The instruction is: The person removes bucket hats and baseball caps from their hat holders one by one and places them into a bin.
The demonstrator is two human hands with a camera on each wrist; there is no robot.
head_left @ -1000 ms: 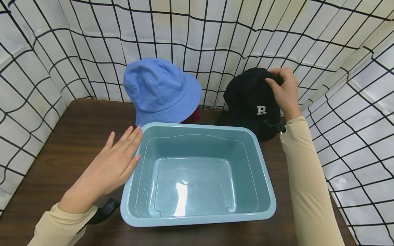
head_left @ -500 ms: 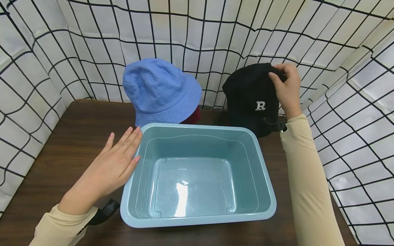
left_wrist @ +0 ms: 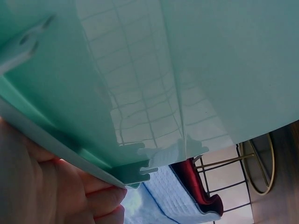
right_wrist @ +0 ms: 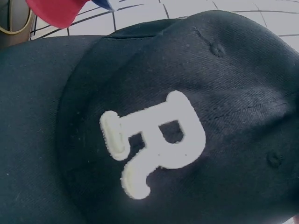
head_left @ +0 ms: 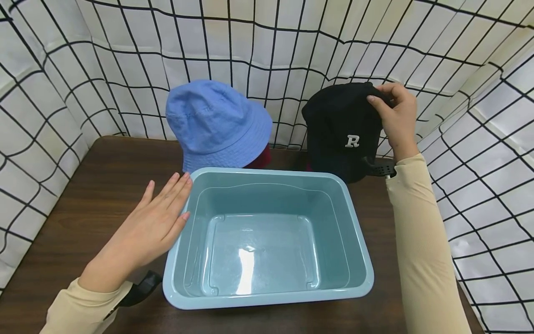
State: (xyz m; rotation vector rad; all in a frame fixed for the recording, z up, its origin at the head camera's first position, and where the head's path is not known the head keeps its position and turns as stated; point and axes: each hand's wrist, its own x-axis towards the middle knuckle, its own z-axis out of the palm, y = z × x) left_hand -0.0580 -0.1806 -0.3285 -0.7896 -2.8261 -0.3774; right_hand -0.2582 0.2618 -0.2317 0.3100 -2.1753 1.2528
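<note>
A black baseball cap (head_left: pixel 338 123) with a raised white letter R is at the back right. My right hand (head_left: pixel 396 113) pinches its crown at the top right, thumb in front. In the right wrist view the cap (right_wrist: pixel 243 98) fills most of the picture, its brim to the left. A light blue plastic basin (head_left: pixel 175 260) stands in the middle of the table with nothing in it. My left hand (head_left: pixel 152 222) lies along its left rim, fingers straight and pointing away. From the left wrist, the fingers (left_wrist: pixel 100 200) show against the basin's rim.
A blue bucket hat (head_left: pixel 217 125) sits behind the basin, to the left of the cap, with a dark red hat (head_left: pixel 260 158) partly hidden beneath it. White cloth with a black wire grid (head_left: pixel 233 41) walls in the brown table (head_left: pixel 79 208) at the back and sides.
My right hand has raised the black cap a little and shifted right; the cap's lower edge is higher behind the basin. The left hand and the basin have stayed put.
</note>
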